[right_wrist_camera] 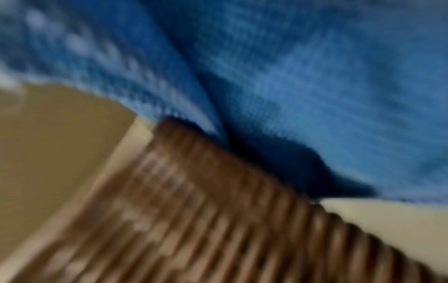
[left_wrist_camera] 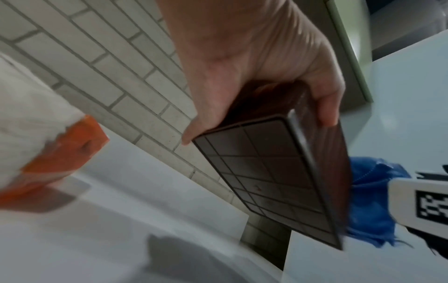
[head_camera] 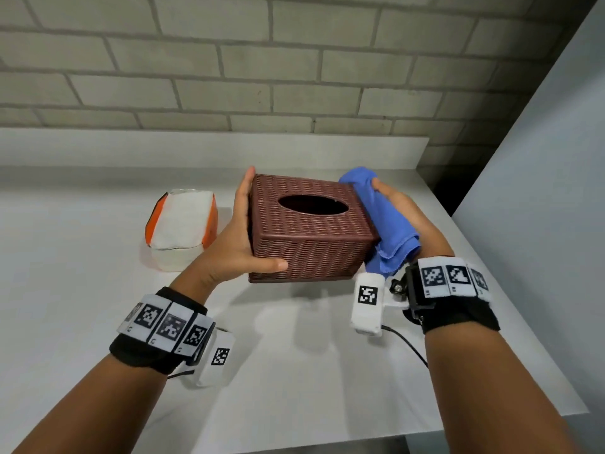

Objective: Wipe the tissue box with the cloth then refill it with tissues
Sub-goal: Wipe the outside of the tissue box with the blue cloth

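A brown woven tissue box (head_camera: 311, 227) with an oval slot on top is held just above the white counter (head_camera: 294, 355). My left hand (head_camera: 244, 234) grips its left side, thumb across the front face and fingers along the back edge. In the left wrist view the box's gridded underside (left_wrist_camera: 264, 172) shows, lifted off the surface. My right hand (head_camera: 401, 211) holds a blue cloth (head_camera: 383, 224) pressed flat against the box's right side. The right wrist view is blurred, filled by the cloth (right_wrist_camera: 290, 76) over the woven wall (right_wrist_camera: 194, 220). Its fingers are hidden behind the cloth.
An orange and white pack of tissues (head_camera: 181, 224) lies on the counter left of the box. A brick wall (head_camera: 262, 60) runs behind, and a pale panel (head_camera: 540, 158) stands at the right. The counter's front edge (head_camera: 458, 424) is near my forearms.
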A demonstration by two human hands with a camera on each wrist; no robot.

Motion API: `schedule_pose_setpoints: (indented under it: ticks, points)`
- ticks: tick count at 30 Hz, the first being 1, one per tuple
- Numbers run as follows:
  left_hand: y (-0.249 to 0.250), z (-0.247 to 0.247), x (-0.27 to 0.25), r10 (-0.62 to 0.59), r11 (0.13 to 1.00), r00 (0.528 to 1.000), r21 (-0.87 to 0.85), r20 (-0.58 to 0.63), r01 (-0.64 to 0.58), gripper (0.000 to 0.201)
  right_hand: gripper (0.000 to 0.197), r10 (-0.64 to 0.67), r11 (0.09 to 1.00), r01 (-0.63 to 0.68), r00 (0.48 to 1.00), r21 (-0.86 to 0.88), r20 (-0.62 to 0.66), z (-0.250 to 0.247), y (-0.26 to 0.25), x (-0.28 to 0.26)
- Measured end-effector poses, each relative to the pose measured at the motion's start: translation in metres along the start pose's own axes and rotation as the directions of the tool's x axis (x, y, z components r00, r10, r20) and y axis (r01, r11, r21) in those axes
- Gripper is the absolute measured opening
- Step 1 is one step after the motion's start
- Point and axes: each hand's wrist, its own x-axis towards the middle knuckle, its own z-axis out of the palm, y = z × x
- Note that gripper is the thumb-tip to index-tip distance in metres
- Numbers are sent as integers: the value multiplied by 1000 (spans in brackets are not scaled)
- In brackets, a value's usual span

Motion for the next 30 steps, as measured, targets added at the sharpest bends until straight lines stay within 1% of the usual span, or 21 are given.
schedule_pose_setpoints:
  ticks: [1,2,3,4,5,6,7,8,11,12,14,15,16,19,21,24,27,30]
  points:
    - [0,2,0,24,1000,1000,20,-18,-23,143,35,3,994,-7,1000,-106,-31,6,-7,2]
    - [-1,3,1,45,998,998,34,-38,-44,138,40,-44,970,35,998,-240,-33,15,-14,0]
    - [-1,5,1,61,997,996,50,-60,-58,136,47,-99,906,77,995,-417,-31,24,-19,1]
    - [-1,8,2,72,996,994,64,-80,-67,135,52,-155,802,125,988,-584,-2,32,-22,-1]
    - [-1,10,3,79,995,992,74,-95,-72,135,55,-198,685,161,980,-711,31,40,-22,-3]
    - [-3,12,4,78,994,991,82,-108,-69,134,55,-242,575,192,968,-795,59,45,-17,-4]
    - [-5,14,6,71,994,991,90,-112,-61,135,55,-267,503,217,960,-837,88,52,-14,-7]
    - [-7,15,7,62,994,992,101,-110,-51,136,55,-275,467,233,955,-853,111,59,-12,-12]
    - [-10,21,10,40,981,992,195,-119,-16,137,57,-288,441,314,937,-840,199,85,-8,-25]
    - [-10,23,10,46,975,992,223,-119,-18,133,57,-300,430,353,924,-831,237,92,-8,-29]
    - [-8,27,10,75,973,990,224,-122,-46,115,57,-316,401,398,906,-825,284,101,-9,-28]
    - [-6,28,10,82,972,988,228,-134,-49,110,57,-305,410,399,908,-820,289,103,-12,-25]
    - [-6,28,10,79,970,986,240,-148,-42,110,58,-291,422,393,912,-817,288,102,-15,-21]
    - [-9,26,8,10,964,988,266,-153,31,129,62,-244,469,299,948,-831,204,90,-24,-2]
    - [-11,24,5,-22,963,987,261,-159,64,135,64,-205,481,216,970,-850,131,78,-26,8]
    - [-12,23,3,-41,960,987,266,-156,82,140,58,-190,481,139,980,-865,52,69,-20,10]
    - [-14,24,2,-61,956,989,276,-137,97,146,57,-212,518,124,977,-846,13,76,-13,-1]
    - [-13,27,3,-59,956,991,279,-119,90,147,57,-246,518,192,967,-834,69,90,-7,-18]
